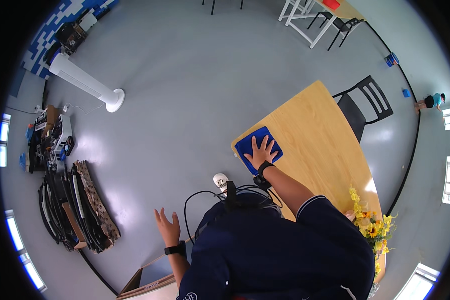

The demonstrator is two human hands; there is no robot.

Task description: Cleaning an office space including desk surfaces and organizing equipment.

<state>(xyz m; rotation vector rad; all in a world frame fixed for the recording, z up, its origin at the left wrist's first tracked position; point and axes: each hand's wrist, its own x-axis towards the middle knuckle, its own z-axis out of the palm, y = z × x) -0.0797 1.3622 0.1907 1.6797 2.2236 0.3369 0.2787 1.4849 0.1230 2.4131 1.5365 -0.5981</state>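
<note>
My right hand [261, 153] lies flat with its fingers spread on a blue folded cloth [244, 146]. The cloth rests at the left corner of a light wooden table [310, 125]. My left hand [168, 228] hangs in the air left of my body, over the floor. Its fingers are apart and nothing is in it. Both wrists wear a black band.
A black chair [352, 112] stands at the table's right side, and yellow flowers [370, 227] are at its near right end. A white tower fan [85, 82] stands far left. Dark bundled items [77, 210] lie along the left wall. A person [431, 101] is far right.
</note>
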